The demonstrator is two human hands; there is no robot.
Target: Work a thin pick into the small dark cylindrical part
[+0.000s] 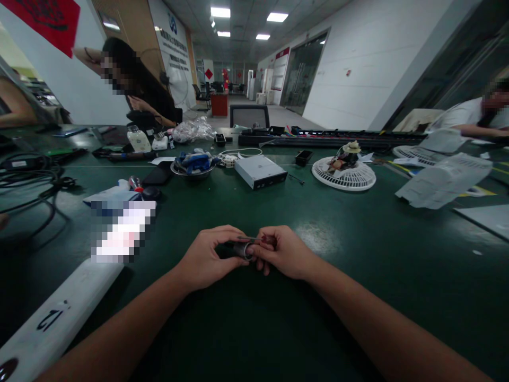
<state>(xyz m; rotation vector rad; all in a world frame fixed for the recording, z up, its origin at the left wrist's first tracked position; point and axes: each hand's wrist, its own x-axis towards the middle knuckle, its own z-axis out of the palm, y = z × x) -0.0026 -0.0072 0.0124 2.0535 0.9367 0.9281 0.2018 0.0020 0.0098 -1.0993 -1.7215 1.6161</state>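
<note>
Near the middle of the green table (167,212), my left hand (207,257) is curved round a small dark metal ring-like part (245,250), its thumb below and fingers above. My right hand (284,252) meets it from the right, fingers closed round a small reddish-brown piece (269,240), perhaps copper wire. A thin grey strip or tool (248,239) runs between the two hands above the ring. My right thumb touches the ring's edge. The fine detail between the fingertips is too small to tell.
Beyond my hands are a metal bowl (193,171) of blue items, a silver box (260,171) and a white fan grille (344,174) with a motor. A white device (63,313) lies left, translucent plastic covers (445,180) right. People sit across and at both sides.
</note>
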